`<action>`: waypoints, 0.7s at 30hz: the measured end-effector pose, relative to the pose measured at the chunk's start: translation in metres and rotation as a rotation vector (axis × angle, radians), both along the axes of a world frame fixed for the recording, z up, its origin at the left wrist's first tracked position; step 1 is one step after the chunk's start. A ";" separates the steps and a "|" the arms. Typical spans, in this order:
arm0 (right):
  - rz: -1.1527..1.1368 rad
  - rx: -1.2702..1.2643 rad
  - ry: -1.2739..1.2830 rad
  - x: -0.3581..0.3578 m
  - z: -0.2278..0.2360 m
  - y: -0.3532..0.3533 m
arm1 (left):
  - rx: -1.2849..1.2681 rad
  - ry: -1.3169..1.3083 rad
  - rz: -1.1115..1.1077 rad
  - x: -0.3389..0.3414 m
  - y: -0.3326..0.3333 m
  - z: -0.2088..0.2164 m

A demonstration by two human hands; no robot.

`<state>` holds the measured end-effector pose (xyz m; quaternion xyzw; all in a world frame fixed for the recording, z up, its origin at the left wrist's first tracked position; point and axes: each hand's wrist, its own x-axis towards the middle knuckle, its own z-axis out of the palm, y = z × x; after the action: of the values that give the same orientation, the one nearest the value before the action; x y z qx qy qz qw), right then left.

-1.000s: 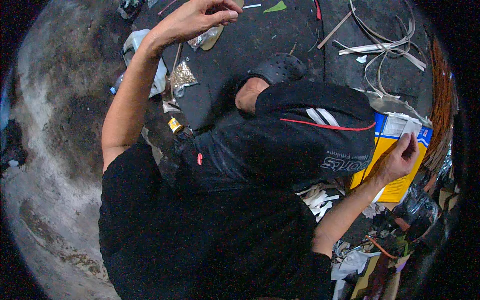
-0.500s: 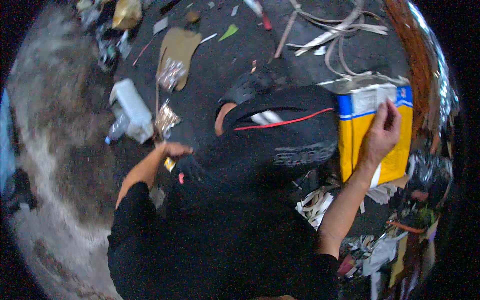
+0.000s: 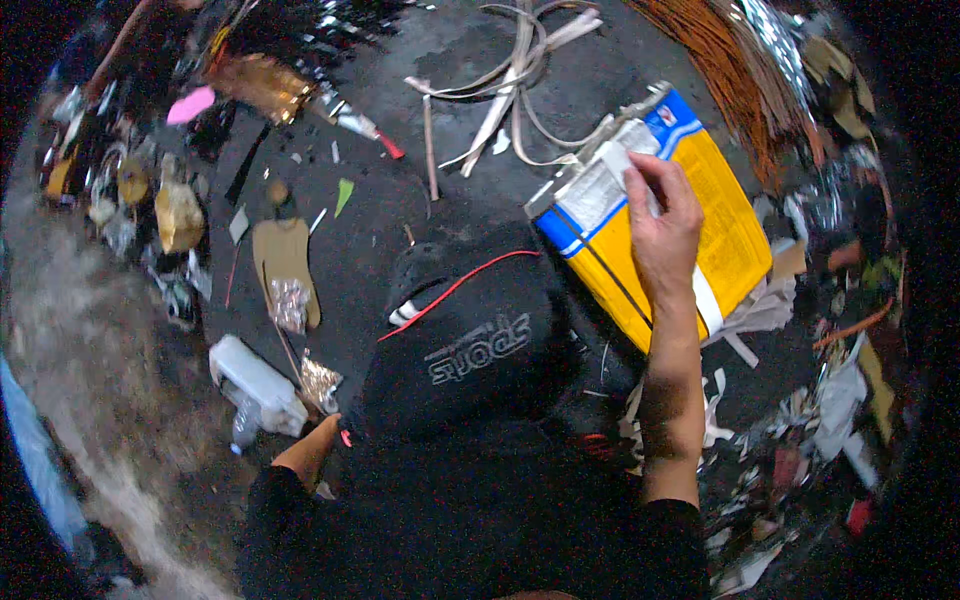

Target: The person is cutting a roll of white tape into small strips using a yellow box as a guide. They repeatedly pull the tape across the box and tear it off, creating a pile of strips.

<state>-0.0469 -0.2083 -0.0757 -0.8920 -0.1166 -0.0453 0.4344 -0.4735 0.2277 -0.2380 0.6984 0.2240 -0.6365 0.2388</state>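
My right hand (image 3: pixel 668 225) pinches a small white piece (image 3: pixel 612 165) between thumb and fingers. It hovers over, or rests on, the upper part of a yellow package (image 3: pixel 725 195) with a blue band and a pale, crumpled opening. The package tilts beside my right leg; a dark strip runs down its near side. My left hand (image 3: pixel 328 428) lies low by my left knee, against the black trousers (image 3: pixel 480 330) with red piping. Its fingers are hidden there. Closest to it are a shiny crumpled wrapper (image 3: pixel 322 385) and a white plastic bottle (image 3: pixel 255 375).
On the dark floor ahead lie a tan insole-shaped piece (image 3: pixel 283 250), pale tangled straps (image 3: pixel 515 85) and a red-tipped tube (image 3: pixel 365 128). Brown strands (image 3: pixel 715 75) stand at the far right. Mixed scraps (image 3: pixel 835 410) heap along the right side.
The view has turned, and the yellow package now appears more tilted. My right hand stays at its top, with the white piece showing more plainly. My left hand has slipped mostly out of sight.
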 end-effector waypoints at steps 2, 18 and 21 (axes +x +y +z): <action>0.009 0.024 -0.024 0.001 -0.005 -0.002 | -0.026 -0.002 -0.070 0.022 0.007 -0.006; 0.064 0.130 0.143 0.001 0.013 -0.010 | -0.807 -1.065 0.262 0.455 -0.238 0.165; 0.047 0.099 0.121 -0.002 0.016 -0.007 | -0.724 -1.120 0.199 0.459 -0.244 0.153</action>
<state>-0.0492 -0.2153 -0.0597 -0.8675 -0.1084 0.0133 0.4853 -0.0142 -0.0162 -0.0846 0.7748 -0.0981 -0.1881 0.5955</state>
